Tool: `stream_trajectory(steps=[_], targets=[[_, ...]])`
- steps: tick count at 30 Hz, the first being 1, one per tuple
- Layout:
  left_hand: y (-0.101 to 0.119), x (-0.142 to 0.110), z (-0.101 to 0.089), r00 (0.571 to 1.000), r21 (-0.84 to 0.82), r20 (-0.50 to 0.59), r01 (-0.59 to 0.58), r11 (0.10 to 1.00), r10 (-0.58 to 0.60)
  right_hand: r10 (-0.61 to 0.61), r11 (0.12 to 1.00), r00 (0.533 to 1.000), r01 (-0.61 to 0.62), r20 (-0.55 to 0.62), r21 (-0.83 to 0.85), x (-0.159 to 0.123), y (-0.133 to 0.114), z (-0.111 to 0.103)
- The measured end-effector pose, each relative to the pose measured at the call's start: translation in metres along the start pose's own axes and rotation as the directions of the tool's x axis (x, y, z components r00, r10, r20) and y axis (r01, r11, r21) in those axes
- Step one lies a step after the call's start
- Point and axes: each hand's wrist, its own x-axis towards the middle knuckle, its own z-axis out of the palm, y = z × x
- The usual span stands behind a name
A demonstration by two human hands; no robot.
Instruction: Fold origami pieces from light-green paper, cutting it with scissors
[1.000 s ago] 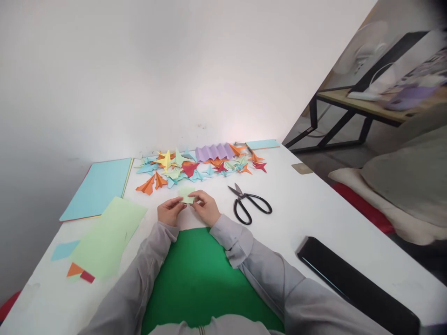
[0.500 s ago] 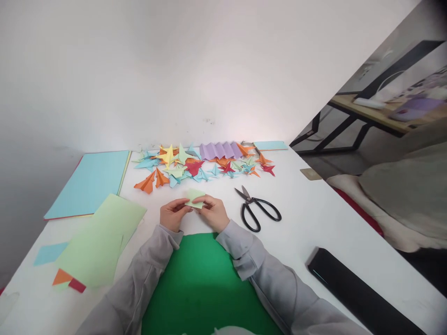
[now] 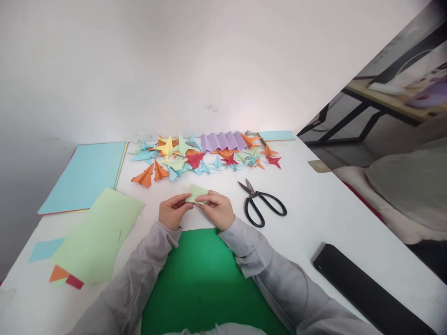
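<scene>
A small pale green folded paper (image 3: 197, 192) is pinched between both of my hands just above the white table (image 3: 314, 209). My left hand (image 3: 172, 211) grips its left edge with thumb and fingers closed. My right hand (image 3: 218, 209) holds its right side, fingers pressed together on it. Behind the paper lies a row of several folded paper planes (image 3: 195, 158) in orange, blue, yellow, red and green. Both forearms wear grey sleeves.
Black scissors (image 3: 262, 204) lie right of my right hand. A green sheet (image 3: 202, 284) lies under my forearms. Pale green sheets (image 3: 101, 232), a light blue stack (image 3: 85, 177) and small scraps (image 3: 64, 277) sit left. A pleated purple paper (image 3: 223, 140) is at the back, a black bar (image 3: 363, 293) near right.
The view has shifted a little, so everything sits further right and higher. My hands keep hold of the pale green paper and have turned it slightly.
</scene>
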Motion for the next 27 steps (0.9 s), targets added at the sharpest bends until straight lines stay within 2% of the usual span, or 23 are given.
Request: stream_trajectory(steps=[8,12,16,21,27], targets=[[-0.0022,0.0008,-0.0013,0.996,0.050,-0.054,-0.067,0.997,0.069,0.060,0.988,0.998,-0.059,0.001,0.141,-0.0013,0.0021,0.0030],[-0.0027,-0.0001,-0.0007,0.995,0.024,-0.059,-0.084,0.996,0.085,0.094,0.974,0.996,-0.093,0.002,0.206,-0.0004,0.0049,0.0022],[-0.0039,-0.0016,0.0009,0.998,-0.034,-0.044,-0.052,0.998,0.051,0.133,0.961,0.991,-0.128,-0.004,0.243,0.0012,0.0052,0.0014],[-0.0038,-0.0045,0.0039,0.999,-0.027,-0.025,0.023,0.999,-0.024,0.197,0.948,0.979,-0.177,-0.053,0.264,0.0020,0.0040,0.0013],[-0.0005,-0.0067,0.0053,0.995,0.107,-0.027,-0.095,0.990,0.098,0.260,0.927,0.961,-0.220,-0.097,0.304,0.0017,0.0039,0.0032]])
